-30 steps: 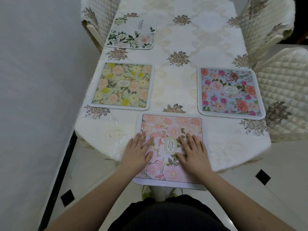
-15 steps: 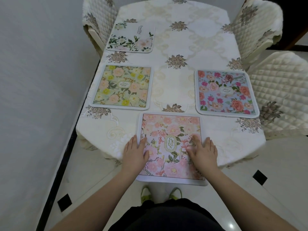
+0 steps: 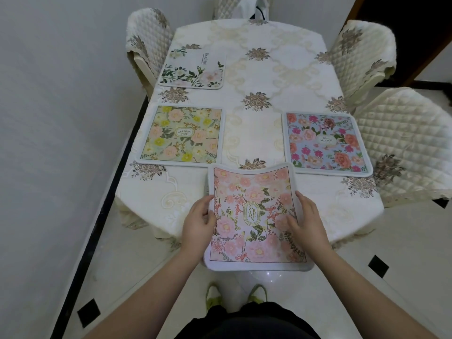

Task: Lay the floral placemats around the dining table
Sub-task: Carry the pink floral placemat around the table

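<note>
A pink floral placemat (image 3: 254,192) is lifted off the near end of the dining table (image 3: 269,77), bowed between my hands and overhanging the table's near edge. My left hand (image 3: 199,221) grips its left edge, thumb on top. My right hand (image 3: 307,218) grips its right edge the same way. Three more placemats lie flat on the cream tablecloth: a yellow one (image 3: 181,135) at the left, a blue one with red roses (image 3: 325,143) at the right, and a white one with green leaves (image 3: 193,69) at the far left.
Quilted cream chairs stand around the table: one at far left (image 3: 146,45), one at far right (image 3: 362,52), one at near right (image 3: 403,143), one at the far end (image 3: 234,8). A white wall runs along the left. My green shoes (image 3: 234,294) stand on the tiled floor.
Both hands slid from pressing flat on the pink placemat out to its side edges, took hold, and lifted it off the table toward me. The view pulled back.
</note>
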### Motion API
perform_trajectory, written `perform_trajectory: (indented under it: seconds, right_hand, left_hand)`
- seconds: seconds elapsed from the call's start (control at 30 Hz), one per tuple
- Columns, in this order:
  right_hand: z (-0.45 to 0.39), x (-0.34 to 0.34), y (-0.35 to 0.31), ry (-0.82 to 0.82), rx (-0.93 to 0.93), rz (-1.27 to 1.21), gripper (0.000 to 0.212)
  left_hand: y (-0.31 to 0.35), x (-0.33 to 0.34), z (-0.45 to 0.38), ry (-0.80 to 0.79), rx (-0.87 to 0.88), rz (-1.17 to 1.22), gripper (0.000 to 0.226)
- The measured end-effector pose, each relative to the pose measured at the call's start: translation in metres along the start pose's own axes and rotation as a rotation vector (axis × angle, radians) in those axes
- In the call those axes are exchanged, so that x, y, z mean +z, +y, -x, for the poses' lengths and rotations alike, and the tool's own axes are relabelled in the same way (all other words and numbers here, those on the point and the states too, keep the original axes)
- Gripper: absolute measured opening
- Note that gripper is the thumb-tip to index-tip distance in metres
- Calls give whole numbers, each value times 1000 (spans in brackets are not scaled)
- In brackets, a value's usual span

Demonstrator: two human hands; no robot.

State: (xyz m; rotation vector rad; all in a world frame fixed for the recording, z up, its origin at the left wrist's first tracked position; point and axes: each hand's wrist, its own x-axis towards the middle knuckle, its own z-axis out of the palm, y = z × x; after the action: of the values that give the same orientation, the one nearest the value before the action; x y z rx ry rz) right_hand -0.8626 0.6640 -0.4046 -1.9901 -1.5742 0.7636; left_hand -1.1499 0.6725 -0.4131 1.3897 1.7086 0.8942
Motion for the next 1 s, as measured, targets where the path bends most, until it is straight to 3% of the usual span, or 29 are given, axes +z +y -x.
perform_trajectory:
  seconds: [0.13,0.33,0.63,1.0]
  right_hand:
    - [4,-8,-2,-80,198,-163,82]
    - [12,4,-16,-194,295,-29,81]
    - [40,-15,-28,-31,296,-203,80]
    - [86,-110,4,220,243,-333,81]
  left_hand:
    - [0,-6,-7,-114,-127,106,55]
    - [-3,-7,-8,-298,-167,-90,84]
    - [7,-29,-13,-254,-23,-49,72]
    - [113,-3,-13,-326,232,-31,73]
